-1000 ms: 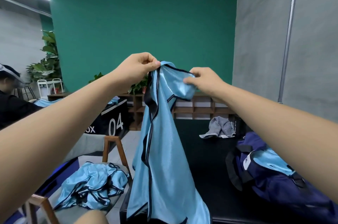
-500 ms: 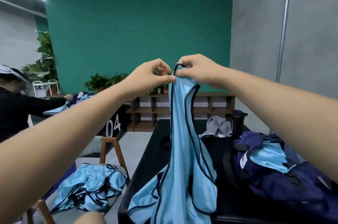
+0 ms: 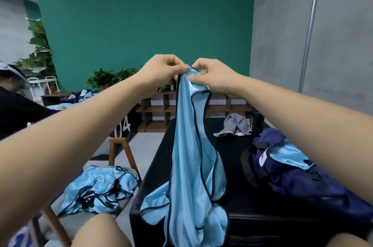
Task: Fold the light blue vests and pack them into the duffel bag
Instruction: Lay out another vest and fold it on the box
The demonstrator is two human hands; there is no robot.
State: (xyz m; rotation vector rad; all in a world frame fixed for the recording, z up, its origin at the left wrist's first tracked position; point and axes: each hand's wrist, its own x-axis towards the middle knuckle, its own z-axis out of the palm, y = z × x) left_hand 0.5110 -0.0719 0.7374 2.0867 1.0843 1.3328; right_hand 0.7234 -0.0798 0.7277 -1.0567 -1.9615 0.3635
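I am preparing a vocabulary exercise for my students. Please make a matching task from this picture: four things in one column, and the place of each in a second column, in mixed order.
Things
1. held vest
2. pile of vests
3. duffel bag
4. grey cloth

Places
a. at the far end of the black table
b. on the chair at the left
c. pinched at its top by the left hand and the right hand
d. on the table at the right, with a light blue vest inside

Pairs: 1-c, 2-b, 3-d, 4-a
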